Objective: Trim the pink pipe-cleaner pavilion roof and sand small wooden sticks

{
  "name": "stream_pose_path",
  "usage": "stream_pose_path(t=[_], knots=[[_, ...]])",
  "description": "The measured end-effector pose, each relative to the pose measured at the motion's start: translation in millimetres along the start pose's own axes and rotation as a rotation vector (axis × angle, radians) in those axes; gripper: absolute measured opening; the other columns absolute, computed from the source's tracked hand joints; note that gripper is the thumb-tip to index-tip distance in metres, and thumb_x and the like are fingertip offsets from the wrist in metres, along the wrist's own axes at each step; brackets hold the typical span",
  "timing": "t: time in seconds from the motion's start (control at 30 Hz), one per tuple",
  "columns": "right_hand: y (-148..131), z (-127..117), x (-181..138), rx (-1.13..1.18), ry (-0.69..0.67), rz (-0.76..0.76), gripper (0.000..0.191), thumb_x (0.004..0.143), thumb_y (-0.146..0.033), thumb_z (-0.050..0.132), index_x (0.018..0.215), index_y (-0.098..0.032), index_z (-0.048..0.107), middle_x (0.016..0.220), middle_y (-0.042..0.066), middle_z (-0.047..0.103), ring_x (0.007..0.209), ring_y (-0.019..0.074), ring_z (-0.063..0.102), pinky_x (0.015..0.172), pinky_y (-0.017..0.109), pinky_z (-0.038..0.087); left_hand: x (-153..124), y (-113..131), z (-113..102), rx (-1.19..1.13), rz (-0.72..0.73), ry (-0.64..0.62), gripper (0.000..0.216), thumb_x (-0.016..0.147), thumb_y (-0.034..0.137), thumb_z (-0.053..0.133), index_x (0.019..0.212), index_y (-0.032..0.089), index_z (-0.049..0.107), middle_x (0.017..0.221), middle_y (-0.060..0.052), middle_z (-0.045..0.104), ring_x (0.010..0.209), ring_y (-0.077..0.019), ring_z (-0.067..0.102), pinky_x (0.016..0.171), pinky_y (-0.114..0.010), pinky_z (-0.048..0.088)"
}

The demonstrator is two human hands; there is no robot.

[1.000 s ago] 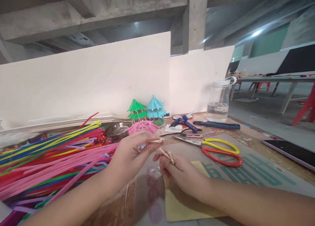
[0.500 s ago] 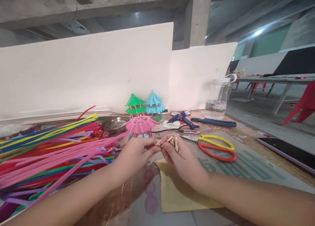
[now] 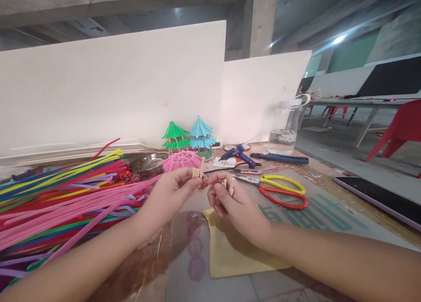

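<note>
The left hand (image 3: 171,192) pinches upright wooden sticks (image 3: 198,175), ends level; at 3 o'clock the right hand (image 3: 230,201) grips more sticks (image 3: 230,186), handy.

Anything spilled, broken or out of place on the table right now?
Nothing spilled or broken. Small scraps litter the table near the scissors. Both hands hold short wooden sticks.

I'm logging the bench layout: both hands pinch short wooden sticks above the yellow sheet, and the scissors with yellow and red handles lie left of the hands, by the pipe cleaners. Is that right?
Not quite. The head view shows the scissors lying right of the hands, not left; the pipe cleaners are on the left. The rest holds: the left hand and right hand each pinch short wooden sticks above the yellow sheet.
</note>
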State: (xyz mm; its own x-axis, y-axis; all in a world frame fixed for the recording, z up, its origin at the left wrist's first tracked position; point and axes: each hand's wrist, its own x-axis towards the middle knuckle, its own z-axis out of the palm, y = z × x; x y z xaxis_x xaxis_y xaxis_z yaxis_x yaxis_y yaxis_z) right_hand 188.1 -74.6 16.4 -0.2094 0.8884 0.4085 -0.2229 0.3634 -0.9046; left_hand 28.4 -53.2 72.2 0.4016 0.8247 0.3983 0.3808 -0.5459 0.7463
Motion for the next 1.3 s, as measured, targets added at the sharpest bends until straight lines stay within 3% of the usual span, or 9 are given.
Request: stream_pose_path(t=[0.27,0.37,0.47,0.6,0.7,0.8,0.9,1.03,1.3], knots=[[6,-1,5,-0.026,-0.019,0.118,0.034,0.085,-0.053,0.057,0.081,-0.020,0.049,0.065,-0.005,0.050,0.052,0.0086,0.046,0.050,0.023,0.036,2,1,-1,-0.052,-0.030,0.009,0.024,0.080,0.038,0.057,0.071,0.016,0.060,0.064,0.001,0.058,0.062,-0.0140,0.051,0.059,-0.024,0.041],[10,-2,8,-0.012,-0.059,0.187,0.035,0.083,-0.053,0.059,0.084,-0.020,0.049,0.061,-0.006,0.053,0.049,0.0083,0.046,0.049,0.023,0.036,0,1,-1,-0.061,-0.006,0.001,0.024,0.081,0.039,0.058,0.072,0.017,0.062,0.065,0.001,0.060,0.062,-0.0139,0.053,0.058,-0.024,0.041],[13,-4,10,-0.001,-0.130,0.259,0.038,0.081,-0.054,0.060,0.092,-0.020,0.049,0.058,-0.006,0.056,0.046,0.0088,0.045,0.048,0.022,0.035,-1,3,-1,-0.082,0.021,-0.017,0.024,0.083,0.038,0.058,0.071,0.018,0.061,0.065,0.002,0.061,0.061,-0.0136,0.055,0.059,-0.023,0.043],[18,-5,10,-0.040,-0.260,0.319,0.040,0.081,-0.057,0.059,0.083,-0.018,0.052,0.059,-0.003,0.058,0.048,0.0085,0.047,0.050,0.022,0.038,-2,5,-1,-0.123,-0.002,-0.062,0.023,0.083,0.038,0.059,0.074,0.017,0.062,0.067,0.001,0.066,0.065,-0.0159,0.062,0.064,-0.025,0.048],[16,-6,9,-0.044,-0.289,0.294,0.046,0.084,-0.063,0.054,0.078,-0.017,0.053,0.059,-0.003,0.057,0.046,0.0079,0.046,0.047,0.022,0.035,-1,5,-1,-0.125,0.001,-0.050,0.022,0.082,0.038,0.061,0.076,0.017,0.064,0.069,-0.001,0.069,0.068,-0.0174,0.065,0.066,-0.026,0.051],[10,-7,7,-0.008,-0.352,0.239,0.053,0.083,-0.071,0.050,0.078,-0.018,0.053,0.049,-0.007,0.048,0.039,0.0062,0.035,0.041,0.021,0.025,0,6,-2,-0.135,0.021,-0.052,0.024,0.082,0.040,0.061,0.075,0.017,0.064,0.066,-0.001,0.068,0.066,-0.0177,0.065,0.065,-0.027,0.051],[3,-6,3,0.085,-0.433,0.232,0.054,0.080,-0.070,0.058,0.079,-0.016,0.056,0.043,-0.011,0.038,0.039,0.0056,0.027,0.041,0.022,0.018,1,7,-3,-0.145,0.025,-0.063,0.025,0.081,0.041,0.063,0.074,0.017,0.064,0.065,-0.001,0.067,0.065,-0.0175,0.065,0.064,-0.027,0.052],[-2,-2,-5,0.201,-0.527,0.272,0.046,0.078,-0.059,0.069,0.082,-0.015,0.058,0.048,-0.010,0.041,0.042,0.0055,0.031,0.043,0.022,0.018,-1,10,-1,-0.144,0.022,-0.075,0.021,0.081,0.037,0.062,0.075,0.017,0.067,0.073,-0.002,0.070,0.070,-0.0164,0.066,0.066,-0.025,0.053],[-8,2,-10,0.208,-0.571,0.225,0.042,0.083,-0.055,0.067,0.085,-0.014,0.061,0.056,-0.007,0.047,0.052,0.0070,0.039,0.050,0.024,0.026,-4,13,1,-0.127,-0.002,-0.104,0.018,0.084,0.029,0.058,0.074,0.017,0.067,0.076,-0.002,0.073,0.075,-0.0163,0.069,0.067,-0.023,0.055]])
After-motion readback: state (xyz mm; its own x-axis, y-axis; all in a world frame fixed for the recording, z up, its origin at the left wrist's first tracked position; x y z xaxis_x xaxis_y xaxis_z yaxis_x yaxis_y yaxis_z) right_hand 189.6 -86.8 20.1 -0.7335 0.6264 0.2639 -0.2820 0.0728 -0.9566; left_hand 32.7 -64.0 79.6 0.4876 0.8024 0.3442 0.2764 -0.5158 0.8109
